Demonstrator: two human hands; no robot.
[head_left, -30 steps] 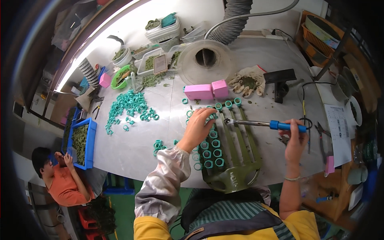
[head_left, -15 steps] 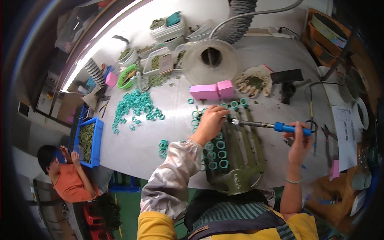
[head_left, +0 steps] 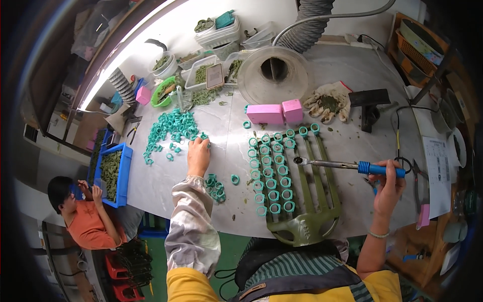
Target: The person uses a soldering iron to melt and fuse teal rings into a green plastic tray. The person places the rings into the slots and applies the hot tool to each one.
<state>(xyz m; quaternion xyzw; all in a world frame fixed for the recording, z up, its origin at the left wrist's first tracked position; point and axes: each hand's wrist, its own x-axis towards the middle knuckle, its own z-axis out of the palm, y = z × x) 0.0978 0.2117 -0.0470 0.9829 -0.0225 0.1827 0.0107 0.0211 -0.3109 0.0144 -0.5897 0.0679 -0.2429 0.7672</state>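
My left hand (head_left: 197, 155) reaches out to the left over the white table, its fingers on loose teal rings at the edge of a big pile of teal rings (head_left: 170, 132). My right hand (head_left: 388, 187) grips the blue handle of a soldering iron (head_left: 347, 165), whose metal tip hovers over an olive green rack (head_left: 297, 186). Several teal rings (head_left: 271, 171) stand in rows on the rack's left bars. A small heap of teal rings (head_left: 216, 185) lies beside my left forearm.
Two pink blocks (head_left: 274, 112) lie behind the rack. A round clear fume hood (head_left: 274, 74) with a grey hose, dirty work gloves (head_left: 327, 103), trays of green parts (head_left: 201, 75) and a blue bin (head_left: 113, 171) surround the area. Another person (head_left: 80, 216) sits at lower left.
My left hand has left the rack and moved left to the loose rings by the big pile. The right hand still holds the iron over the rack.
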